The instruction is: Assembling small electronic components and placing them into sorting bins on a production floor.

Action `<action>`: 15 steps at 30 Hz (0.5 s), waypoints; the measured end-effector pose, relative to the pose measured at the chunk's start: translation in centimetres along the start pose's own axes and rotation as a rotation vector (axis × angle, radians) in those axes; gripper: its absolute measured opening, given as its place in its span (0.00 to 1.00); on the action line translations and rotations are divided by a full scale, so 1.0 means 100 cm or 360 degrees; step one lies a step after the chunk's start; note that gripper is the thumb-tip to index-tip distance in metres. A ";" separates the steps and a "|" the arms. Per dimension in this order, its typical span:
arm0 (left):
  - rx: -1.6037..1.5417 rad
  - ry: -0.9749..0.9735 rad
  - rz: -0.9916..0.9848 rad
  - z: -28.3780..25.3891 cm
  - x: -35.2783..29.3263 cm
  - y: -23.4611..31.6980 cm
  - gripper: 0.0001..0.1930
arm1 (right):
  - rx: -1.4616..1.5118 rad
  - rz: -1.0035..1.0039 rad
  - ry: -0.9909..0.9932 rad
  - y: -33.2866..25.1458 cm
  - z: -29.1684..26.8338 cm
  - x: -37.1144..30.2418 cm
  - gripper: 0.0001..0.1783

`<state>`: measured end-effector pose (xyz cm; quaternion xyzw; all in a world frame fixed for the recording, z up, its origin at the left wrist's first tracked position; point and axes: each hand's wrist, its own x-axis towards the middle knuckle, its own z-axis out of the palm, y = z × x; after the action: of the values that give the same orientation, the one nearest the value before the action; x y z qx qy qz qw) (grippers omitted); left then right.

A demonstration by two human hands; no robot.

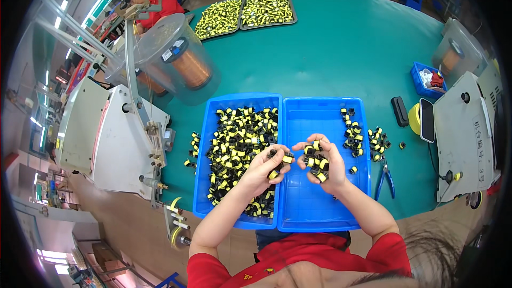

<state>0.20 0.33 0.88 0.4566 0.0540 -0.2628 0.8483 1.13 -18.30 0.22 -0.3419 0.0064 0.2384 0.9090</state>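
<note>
My left hand (260,172) is closed around a few small black coil bobbins wrapped in yellow tape (288,158), above the divide between two blue trays. Facing it, my right hand (332,166) is curled around several more taped bobbins (313,162), over the right-hand blue tray (298,202). The left-hand blue tray (199,192) is heaped with the same bobbins (234,144). In the right-hand tray, a smaller group of bobbins (352,137) lies along the right side.
Loose bobbins (380,141) and blue-handled pliers (385,181) lie right of the trays on the green table (330,48). Two dark trays of yellow pieces (266,9) stand at the back. Machines (114,141) flank both sides; a copper wire spool (192,66) stands left. Another person in red (160,8) is behind.
</note>
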 end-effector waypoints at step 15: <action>0.0541 0.0039 0.0006 0.010 -0.003 -0.007 0.16 | -0.0391 0.0099 -0.0243 0.012 0.005 -0.006 0.16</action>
<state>-0.54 -0.70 0.99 0.5966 0.0184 -0.2611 0.7586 0.03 -17.50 -0.01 -0.4310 -0.0815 0.2908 0.8503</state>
